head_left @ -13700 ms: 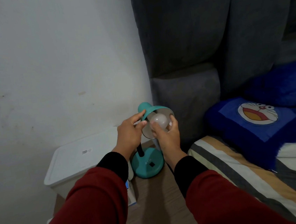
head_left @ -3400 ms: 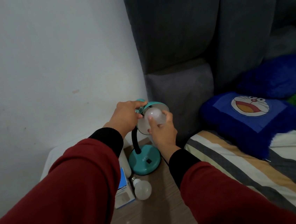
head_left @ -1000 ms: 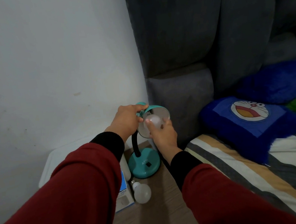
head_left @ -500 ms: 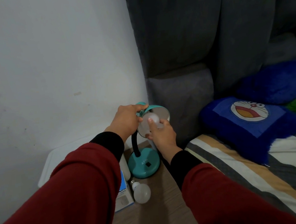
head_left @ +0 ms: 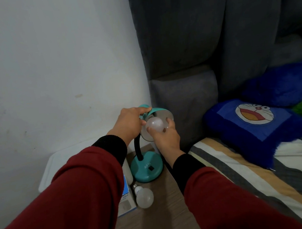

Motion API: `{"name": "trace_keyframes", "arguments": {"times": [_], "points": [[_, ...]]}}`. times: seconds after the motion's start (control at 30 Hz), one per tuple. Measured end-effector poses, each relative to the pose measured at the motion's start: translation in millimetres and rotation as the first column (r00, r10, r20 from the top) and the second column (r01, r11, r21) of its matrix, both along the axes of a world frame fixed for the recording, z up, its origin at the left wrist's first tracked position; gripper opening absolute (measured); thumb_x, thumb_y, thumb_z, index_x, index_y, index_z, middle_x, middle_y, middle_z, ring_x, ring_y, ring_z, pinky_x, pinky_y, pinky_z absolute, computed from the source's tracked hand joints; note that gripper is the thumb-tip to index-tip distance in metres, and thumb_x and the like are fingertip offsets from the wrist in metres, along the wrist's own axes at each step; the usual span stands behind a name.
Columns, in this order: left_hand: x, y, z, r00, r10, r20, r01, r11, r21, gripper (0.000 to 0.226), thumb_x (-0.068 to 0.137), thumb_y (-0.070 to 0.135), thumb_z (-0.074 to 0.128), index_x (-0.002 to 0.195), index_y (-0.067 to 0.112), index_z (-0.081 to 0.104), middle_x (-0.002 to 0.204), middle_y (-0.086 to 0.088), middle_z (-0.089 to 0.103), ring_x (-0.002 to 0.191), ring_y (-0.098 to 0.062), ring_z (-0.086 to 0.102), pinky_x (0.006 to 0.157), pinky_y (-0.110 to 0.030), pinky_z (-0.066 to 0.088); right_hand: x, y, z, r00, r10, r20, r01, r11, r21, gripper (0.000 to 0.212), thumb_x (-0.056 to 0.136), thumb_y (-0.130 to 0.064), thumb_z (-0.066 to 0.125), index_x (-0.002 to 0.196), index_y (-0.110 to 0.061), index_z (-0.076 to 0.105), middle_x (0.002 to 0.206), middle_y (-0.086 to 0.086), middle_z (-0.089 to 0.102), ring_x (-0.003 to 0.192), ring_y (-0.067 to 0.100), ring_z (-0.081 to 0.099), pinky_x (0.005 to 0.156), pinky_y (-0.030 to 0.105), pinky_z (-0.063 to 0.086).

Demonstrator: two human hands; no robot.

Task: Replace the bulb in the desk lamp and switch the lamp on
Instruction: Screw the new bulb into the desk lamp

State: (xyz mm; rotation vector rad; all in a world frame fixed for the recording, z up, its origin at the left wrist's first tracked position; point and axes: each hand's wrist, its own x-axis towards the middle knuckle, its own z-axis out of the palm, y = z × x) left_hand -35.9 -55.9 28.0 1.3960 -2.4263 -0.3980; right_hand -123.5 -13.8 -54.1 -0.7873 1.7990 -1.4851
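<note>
Head view: a person in red sleeves with black cuffs works on a teal desk lamp (head_left: 148, 166) that stands on a wooden bedside surface (head_left: 158, 223), between a white wall and a grey padded headboard.
Left hand (head_left: 129, 124): fingers and thumb are curled over the top of the lamp shade (head_left: 160, 111), holding the shade in place.
Right hand (head_left: 165, 137): fingertips are wrapped around a white bulb (head_left: 154, 125) that sits in the mouth of the shade; the palm is below it.
Bulb in the shade: unlit, its base hidden inside the shade, so I cannot tell how far it is screwed in.
Second bulb (head_left: 144, 197): lies loose on the wood just in front of the lamp base, touching or nearly touching a blue and white carton (head_left: 126, 200) (probably 1 of the 2 is the old bulb).
Switch (head_left: 151, 168): a small dark rocker on the lamp base, untouched.
Step in hand: seating the bulb, as I judge it.
How to do it well: keep the shade braced with the left hand, hold the bulb straight along the socket, turn with light finger pressure, and stop once it feels snug.
Risk: a tilted bulb could cross-thread, and a hard squeeze could crack it.
Left to do: press the switch on the base.
</note>
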Motion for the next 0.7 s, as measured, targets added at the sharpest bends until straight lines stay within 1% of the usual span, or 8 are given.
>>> {"name": "trace_keyframes", "arguments": {"times": [0.13,0.2,0.3,0.4,0.5,0.53,0.6,0.7], "points": [[-0.1,-0.6,0.6,1.000,0.003,0.007,-0.003,1.000,-0.008,0.048,0.091,0.005,0.057,0.134,0.025,0.052,0.136,-0.009,0.054,0.122,-0.022,0.053,0.105,-0.019,0.034,1.1,-0.9,0.0,0.999,0.001,0.045,0.000,1.000,-0.031,0.059,0.082,-0.045,0.066,0.130,-0.014,0.049,0.121,0.015,0.065,0.105,0.027,0.065,0.084,0.025,0.049],[0.0,-1.0,0.4,1.000,0.003,-0.003,-0.003,1.000,-0.001,0.048,0.091,0.004,0.057,0.134,0.024,0.052,0.137,-0.009,0.054,0.122,-0.022,0.053,0.104,-0.019,0.034,0.7,0.2,1.2,1.000,0.013,0.028,-0.012,1.000,-0.023,0.066,0.084,-0.047,0.063,0.137,-0.015,0.043,0.128,0.016,0.060,0.114,0.028,0.060,0.089,0.027,0.046],[-0.2,-1.7,-0.8,1.000,-0.007,-0.015,0.007,1.000,0.011,0.048,0.090,0.003,0.058,0.133,0.022,0.053,0.137,-0.009,0.053,0.122,-0.021,0.053,0.104,-0.017,0.033,-3.3,2.3,1.8,0.999,0.028,-0.025,-0.028,0.999,-0.024,0.074,0.084,-0.039,0.066,0.146,-0.021,0.029,0.137,0.015,0.050,0.127,0.028,0.048,0.098,0.028,0.040],[-0.7,-3.3,-1.7,1.000,-0.008,-0.014,0.008,1.000,0.017,0.048,0.090,0.003,0.057,0.133,0.024,0.053,0.136,-0.009,0.054,0.120,-0.021,0.055,0.103,-0.017,0.034,-2.8,0.8,1.8,0.999,0.031,-0.019,-0.032,0.999,-0.023,0.060,0.087,-0.040,0.062,0.138,-0.017,0.043,0.129,0.013,0.059,0.116,0.026,0.058,0.086,0.020,0.040],[-1.5,-4.1,-1.9,1.000,0.003,-0.020,-0.003,1.000,0.020,0.049,0.090,0.002,0.057,0.133,0.025,0.053,0.136,-0.009,0.054,0.120,-0.022,0.055,0.103,-0.019,0.036,1.2,-2.0,0.7,1.000,0.009,0.029,-0.008,0.999,-0.043,0.059,0.085,-0.049,0.060,0.132,-0.017,0.048,0.122,0.014,0.064,0.103,0.029,0.066,0.093,0.030,0.051],[-1.2,-4.2,-1.9,1.000,0.004,-0.022,-0.004,1.000,0.015,0.049,0.090,0.002,0.057,0.133,0.025,0.053,0.137,-0.009,0.053,0.120,-0.022,0.055,0.103,-0.019,0.036,1.8,-1.4,1.5,0.999,0.011,0.039,-0.009,0.999,-0.044,0.063,0.084,-0.050,0.061,0.136,-0.019,0.044,0.124,0.014,0.063,0.104,0.030,0.066,0.095,0.034,0.051],[-0.3,-4.4,-2.5,1.000,0.001,-0.024,-0.001,1.000,0.014,0.049,0.090,0.002,0.058,0.133,0.024,0.053,0.137,-0.010,0.053,0.121,-0.023,0.055,0.103,-0.018,0.035,0.8,0.1,2.9,0.999,0.022,0.040,-0.020,0.999,-0.043,0.072,0.083,-0.046,0.064,0.143,-0.022,0.034,0.128,0.011,0.058,0.111,0.029,0.062,0.097,0.032,0.049],[0.3,-3.6,-2.5,1.000,-0.011,-0.012,0.011,1.000,0.001,0.048,0.090,0.003,0.058,0.134,0.023,0.053,0.137,-0.009,0.053,0.122,-0.022,0.054,0.104,-0.016,0.033,-2.2,1.1,4.3,0.999,0.029,0.019,-0.028,0.999,-0.027,0.064,0.085,-0.037,0.066,0.141,-0.020,0.039,0.129,0.011,0.057,0.114,0.026,0.059,0.093,0.028,0.047]]}}
